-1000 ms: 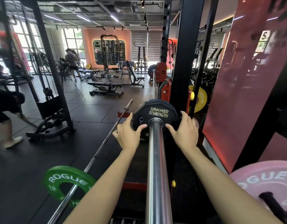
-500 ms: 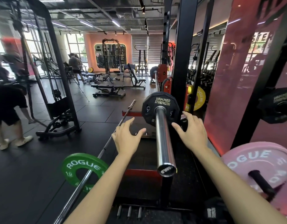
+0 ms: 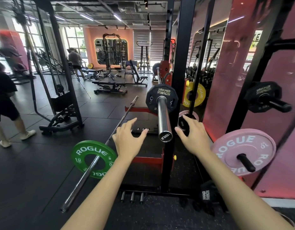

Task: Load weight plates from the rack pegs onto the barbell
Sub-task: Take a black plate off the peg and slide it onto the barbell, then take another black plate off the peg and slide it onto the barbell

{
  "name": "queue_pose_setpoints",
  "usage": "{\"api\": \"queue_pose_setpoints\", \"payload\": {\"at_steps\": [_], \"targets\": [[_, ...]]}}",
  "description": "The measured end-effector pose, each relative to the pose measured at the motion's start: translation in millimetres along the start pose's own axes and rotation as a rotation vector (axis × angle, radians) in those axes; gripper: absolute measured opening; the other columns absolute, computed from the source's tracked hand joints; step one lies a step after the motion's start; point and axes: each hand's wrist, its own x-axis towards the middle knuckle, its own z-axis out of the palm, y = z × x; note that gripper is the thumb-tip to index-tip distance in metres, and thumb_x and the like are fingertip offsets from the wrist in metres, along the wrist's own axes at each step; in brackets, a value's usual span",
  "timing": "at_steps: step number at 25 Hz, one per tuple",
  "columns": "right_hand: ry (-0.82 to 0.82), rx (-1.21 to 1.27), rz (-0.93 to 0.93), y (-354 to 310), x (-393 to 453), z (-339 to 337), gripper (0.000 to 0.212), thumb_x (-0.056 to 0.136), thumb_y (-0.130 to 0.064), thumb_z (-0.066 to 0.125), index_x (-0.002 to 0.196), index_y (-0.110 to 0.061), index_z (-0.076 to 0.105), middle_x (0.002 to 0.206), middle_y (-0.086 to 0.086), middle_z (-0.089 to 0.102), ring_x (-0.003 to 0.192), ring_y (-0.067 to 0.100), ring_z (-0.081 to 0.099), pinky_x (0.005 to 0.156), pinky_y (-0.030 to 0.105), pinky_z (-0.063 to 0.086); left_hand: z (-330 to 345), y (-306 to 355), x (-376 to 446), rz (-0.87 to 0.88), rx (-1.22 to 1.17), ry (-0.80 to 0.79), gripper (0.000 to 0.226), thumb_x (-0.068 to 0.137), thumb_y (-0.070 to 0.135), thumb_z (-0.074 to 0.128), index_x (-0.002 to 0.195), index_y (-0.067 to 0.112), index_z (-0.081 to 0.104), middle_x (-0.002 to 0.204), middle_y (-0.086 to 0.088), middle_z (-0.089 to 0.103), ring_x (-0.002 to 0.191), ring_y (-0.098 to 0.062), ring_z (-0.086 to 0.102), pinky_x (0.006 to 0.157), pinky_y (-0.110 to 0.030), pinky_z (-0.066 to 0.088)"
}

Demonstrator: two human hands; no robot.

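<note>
Two hands: both held out in the air, one on each side of the barbell sleeve's end, touching nothing
Left hand [image 3: 129,141]: fingers straight and spread, palm down, empty, just left of the sleeve
Right hand [image 3: 194,138]: fingers straight and loosely spread, empty, just right of the sleeve
Barbell [image 3: 163,116]: chrome sleeve pointing toward the camera, end cap reading 1500LB
Black plate [image 3: 161,98]: small, marked Hammer Strength, sitting on the barbell sleeve far up from its end, well apart from both hands
Rack upright [image 3: 178,67]: black post standing just right of the barbell
Pink plate [image 3: 243,155]: marked Rogue, hanging on a black peg at the right, near the right forearm
Second black plate [image 3: 263,98]: on a higher peg at the right
Yellow plate [image 3: 194,95]: behind the upright; what carries it is hidden
Second bar [image 3: 100,156]: lying on the dark floor at the left, carrying a green plate [image 3: 93,158] marked Rogue 10
</note>
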Motion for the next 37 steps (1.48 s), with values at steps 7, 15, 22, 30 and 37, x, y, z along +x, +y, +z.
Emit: {"api": "queue_pose_setpoints", "payload": {"at_steps": [7, 15, 22, 30, 37], "targets": [[0.013, 0.013, -0.058, 3.1, -48.1, -51.6, 0.057, 0.090, -0.048, 0.059, 0.138, -0.020, 0.047, 0.129, 0.003, 0.058, 0.118, 0.028, 0.048, 0.093, 0.041, 0.043, -21.5, 34.2, -66.8, -0.013, 0.018, 0.025, 0.053, 0.081, 0.060, 0.065, 0.128, 0.039, 0.055, 0.118, 0.012, 0.061, 0.110, -0.013, 0.051, 0.099, -0.043, 0.035], [0.011, -0.069, -0.036, 59.2, -124.3, -133.4, 0.059, 0.091, -0.055, 0.050, 0.141, -0.024, 0.043, 0.129, 0.001, 0.056, 0.117, 0.026, 0.048, 0.093, 0.042, 0.045, -15.9, 116.7, -157.3, 0.127, 0.168, -0.004, 0.053, 0.085, 0.058, 0.059, 0.131, 0.032, 0.055, 0.127, 0.008, 0.058, 0.115, -0.019, 0.048, 0.095, -0.039, 0.031], [0.113, -0.276, 0.139, 146.7, -179.5, -237.1, 0.058, 0.089, -0.052, 0.053, 0.136, -0.019, 0.048, 0.128, 0.007, 0.056, 0.114, 0.033, 0.048, 0.088, 0.046, 0.042, 55.7, 220.2, -216.2, 0.352, 0.207, -0.151, 0.063, 0.087, 0.065, 0.047, 0.139, 0.030, 0.047, 0.132, 0.005, 0.053, 0.118, -0.020, 0.044, 0.094, -0.041, 0.032], [0.265, -0.496, 0.391, 248.2, -221.0, -331.7, 0.062, 0.090, -0.059, 0.046, 0.141, -0.024, 0.043, 0.129, 0.006, 0.055, 0.114, 0.029, 0.047, 0.087, 0.043, 0.042, 159.4, 328.6, -255.1, 0.562, 0.147, -0.276, 0.064, 0.083, 0.065, 0.048, 0.136, 0.029, 0.047, 0.133, 0.001, 0.052, 0.118, -0.026, 0.045, 0.091, -0.046, 0.034], [0.261, -0.549, 0.417, 315.6, -164.5, -320.7, 0.062, 0.090, -0.059, 0.045, 0.141, -0.024, 0.043, 0.129, 0.003, 0.055, 0.114, 0.026, 0.047, 0.088, 0.042, 0.042, 252.2, 352.3, -222.2, 0.574, 0.085, -0.313, 0.065, 0.084, 0.066, 0.046, 0.138, 0.030, 0.044, 0.137, 0.001, 0.048, 0.122, -0.024, 0.041, 0.097, -0.046, 0.031]]}}
